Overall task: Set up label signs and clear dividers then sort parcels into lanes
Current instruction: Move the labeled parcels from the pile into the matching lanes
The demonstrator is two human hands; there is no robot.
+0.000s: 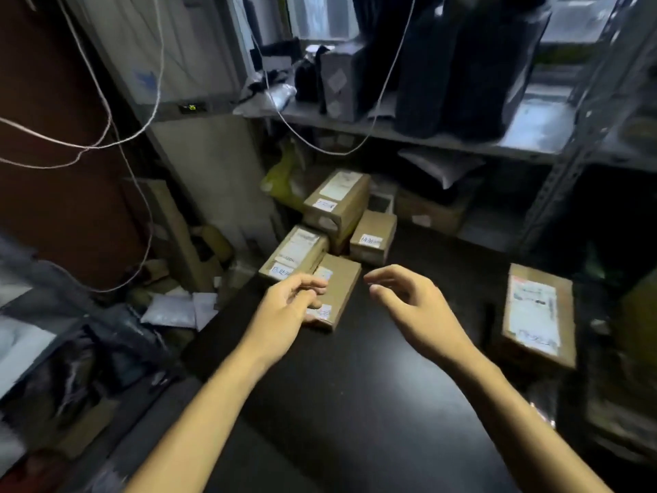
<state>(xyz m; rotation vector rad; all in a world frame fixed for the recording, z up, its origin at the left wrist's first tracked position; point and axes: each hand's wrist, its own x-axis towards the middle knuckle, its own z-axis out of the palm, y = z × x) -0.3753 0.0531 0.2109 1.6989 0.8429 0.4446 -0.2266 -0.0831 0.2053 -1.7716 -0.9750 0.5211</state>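
Several brown cardboard parcels with white labels lie on a black table (355,368). The nearest, a flat parcel (337,286), lies at the table's far left, and my left hand (288,304) hovers over its near left corner with fingers loosely curled and nothing held. Behind it sit a long parcel (295,252), a small box (373,236) and a larger box (337,199) stacked at the back. My right hand (412,300) is open above the bare table, just right of the flat parcel. A further labelled parcel (538,313) lies at the table's right edge.
A metal shelf rack (444,144) with dark bags and grey packages stands behind the table. White cords (106,137) hang at left. White padded mailers (177,309) and cardboard clutter lie on the floor left of the table. A grey bin (35,332) sits at far left.
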